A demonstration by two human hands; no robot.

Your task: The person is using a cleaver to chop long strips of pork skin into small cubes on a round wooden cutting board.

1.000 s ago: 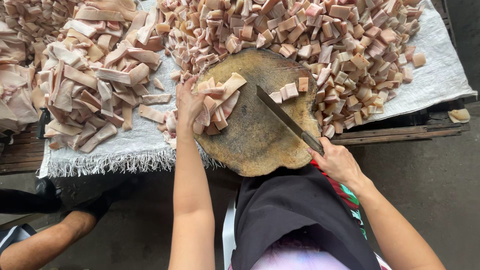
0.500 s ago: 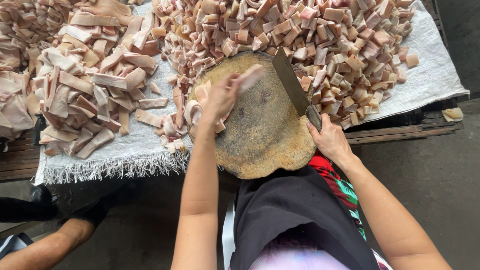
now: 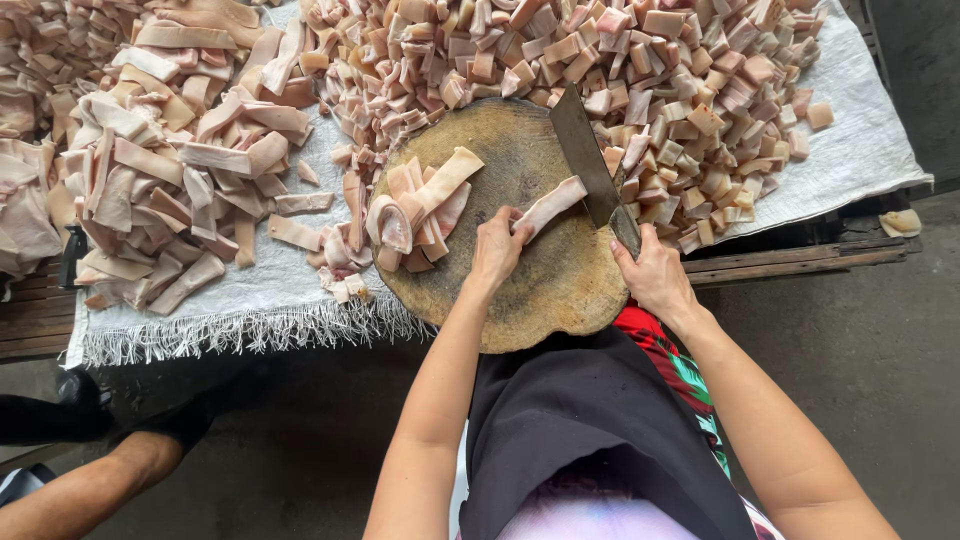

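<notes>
The left hand [image 3: 497,250] pinches one end of a pale strip [image 3: 550,207] lying near the centre of the round board [image 3: 520,290]. At the strip's 3 o'clock, the right hand [image 3: 652,275] is clenched on the cleaver [image 3: 585,152], its blade touching the strip's far end. More strips [image 3: 415,205] lie at the board's 9 o'clock. Cut cubes [image 3: 680,90] cover the worktop's cloth [image 3: 860,160] at 1 o'clock.

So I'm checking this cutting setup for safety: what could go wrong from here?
The left hand holds a meat strip right beside the cleaver in the right hand; a slip could cut fingers. The round chopping board overhangs the table edge and might tip. Cut cubes crowd the blade's side.
</notes>
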